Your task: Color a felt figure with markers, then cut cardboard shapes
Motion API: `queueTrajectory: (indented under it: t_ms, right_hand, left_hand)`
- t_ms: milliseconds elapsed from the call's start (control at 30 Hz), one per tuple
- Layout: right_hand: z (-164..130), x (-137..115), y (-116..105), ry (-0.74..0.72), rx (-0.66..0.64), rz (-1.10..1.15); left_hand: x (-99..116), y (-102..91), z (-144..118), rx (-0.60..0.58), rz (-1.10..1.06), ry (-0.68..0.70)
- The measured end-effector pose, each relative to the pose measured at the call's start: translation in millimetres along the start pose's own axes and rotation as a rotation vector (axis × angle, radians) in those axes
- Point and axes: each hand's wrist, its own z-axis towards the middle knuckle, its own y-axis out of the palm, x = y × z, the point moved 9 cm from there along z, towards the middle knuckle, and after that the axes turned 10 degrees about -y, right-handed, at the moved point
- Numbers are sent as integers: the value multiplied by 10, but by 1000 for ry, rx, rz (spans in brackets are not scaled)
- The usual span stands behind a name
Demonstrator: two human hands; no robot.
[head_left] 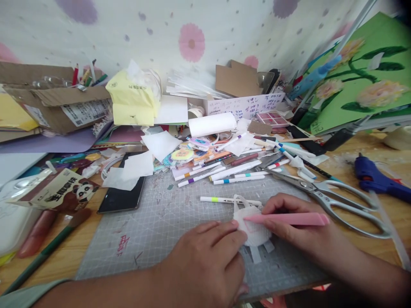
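My right hand (289, 218) grips a pink crayon-like stick (298, 219). Its tapered tip rests on a small rounded white ribbed paper cutout (256, 235) with strip-like legs and a loop on top, and faint pink lines show there. My left hand (208, 256) has its fingers curled over the cutout's left edge, pressing it to the grey cutting mat (154, 231); its thumb is mostly hidden. Just behind the cutout lies a white marker with a green band (215, 199), partly covered by the loop.
Large scissors (324, 192) and a blue glue gun (379, 175) lie at the right. Several markers and paper scraps are heaped behind the mat. A black phone (122, 199), a panda carton (61, 190) and a brush (45, 252) occupy the left side.
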Motion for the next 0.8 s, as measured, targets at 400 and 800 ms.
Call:
queueTrajectory:
  t_ms: [400, 800]
  right_hand:
    - [-4, 186, -131, 96, 99, 179]
    - [-22, 242, -128, 118, 129, 341]
  left_hand:
    - [-11, -55, 31, -8, -41, -46]
    - [-25, -31, 13, 14, -50, -6]
